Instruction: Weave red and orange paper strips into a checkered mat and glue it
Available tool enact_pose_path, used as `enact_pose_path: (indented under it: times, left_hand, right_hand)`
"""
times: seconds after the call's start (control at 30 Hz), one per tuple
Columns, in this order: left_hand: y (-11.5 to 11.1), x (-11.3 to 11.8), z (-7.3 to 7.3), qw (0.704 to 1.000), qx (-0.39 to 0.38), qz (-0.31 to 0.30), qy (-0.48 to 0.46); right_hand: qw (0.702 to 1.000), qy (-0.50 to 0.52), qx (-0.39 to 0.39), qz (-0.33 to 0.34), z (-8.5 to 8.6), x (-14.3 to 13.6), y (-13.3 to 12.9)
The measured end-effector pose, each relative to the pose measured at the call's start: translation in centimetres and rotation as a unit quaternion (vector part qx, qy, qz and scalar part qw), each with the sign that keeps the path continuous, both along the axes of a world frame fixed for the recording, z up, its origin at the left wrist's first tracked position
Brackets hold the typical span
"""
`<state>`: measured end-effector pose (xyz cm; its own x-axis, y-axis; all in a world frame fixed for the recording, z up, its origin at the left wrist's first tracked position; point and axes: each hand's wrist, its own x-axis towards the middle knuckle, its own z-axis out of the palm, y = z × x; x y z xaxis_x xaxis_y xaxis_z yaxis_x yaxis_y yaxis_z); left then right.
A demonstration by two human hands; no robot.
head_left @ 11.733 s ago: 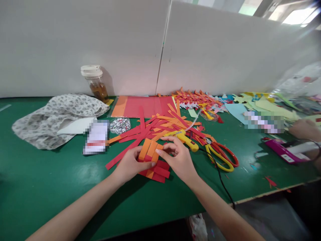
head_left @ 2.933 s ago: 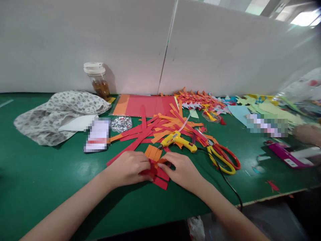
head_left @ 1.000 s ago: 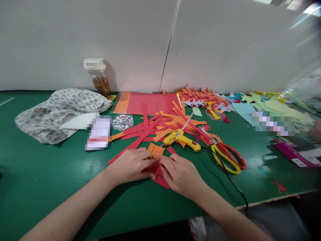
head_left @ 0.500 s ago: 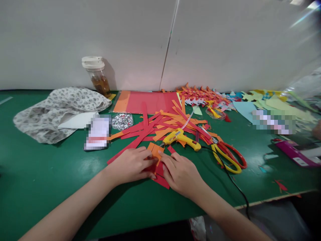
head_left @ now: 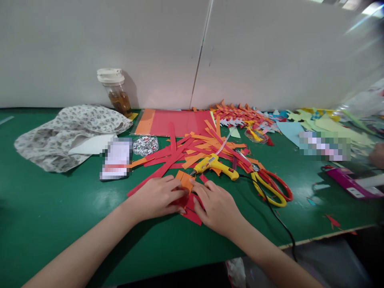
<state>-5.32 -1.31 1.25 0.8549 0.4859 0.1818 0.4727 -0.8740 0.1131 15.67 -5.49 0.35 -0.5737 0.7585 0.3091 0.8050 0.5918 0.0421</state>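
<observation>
Between my hands on the table lie crossed orange and red paper strips (head_left: 186, 179), partly covered by my fingers. My left hand (head_left: 160, 197) grips them from the left, its fingers curled and pressed onto the red part. From the right, my right hand (head_left: 218, 206) holds the same strips, with bent fingertips on the orange and red edges. Just behind my fingers, a yellow glue gun (head_left: 216, 165) lies on its side, nozzle toward the orange strips. Loose red and orange strips (head_left: 177, 156) are heaped behind it.
Scissors with red and yellow handles (head_left: 271, 187) lie right of the glue gun, whose black cord (head_left: 277, 216) runs over the front edge. A lidded bottle (head_left: 117, 94), patterned cloth (head_left: 64, 136) and bag of googly eyes (head_left: 145, 145) are at left. Woven paper pieces (head_left: 240, 116) lie behind.
My right fingers shift slightly on the strips, and a red edge now shows beside them. The whole view drifts a little; the other things lie as before.
</observation>
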Motion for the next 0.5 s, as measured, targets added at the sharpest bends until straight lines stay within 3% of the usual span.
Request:
enact_pose_path:
  times: [0.13, 0.2, 0.3, 0.4, 0.5]
  left_hand:
    - [-0.1, 0.0, 0.1, 1.0, -0.003, 0.003, 0.001]
    - [-0.1, -0.1, 0.2, 1.0, -0.013, 0.003, -0.007]
    - [0.0, -0.1, 0.3, 0.999, -0.029, 0.02, -0.035]
    - [0.4, -0.3, 0.2, 0.995, 0.012, 0.071, -0.065]
    - [0.9, -0.8, 0.1, 0.99, 0.056, 0.11, -0.075]
  right_hand:
    - [0.999, 0.036, -0.018, 0.013, 0.7, 0.6, 0.6]
    - [0.997, 0.077, 0.01, 0.007, 1.5, 1.3, 1.3]
    - [0.986, 0.124, 0.087, -0.066, 2.6, 2.4, 3.1]
    - [0.973, 0.144, 0.09, -0.16, 2.7, 3.2, 4.9]
    - [0.957, 0.207, 0.08, -0.184, 2.0, 3.6, 5.8]
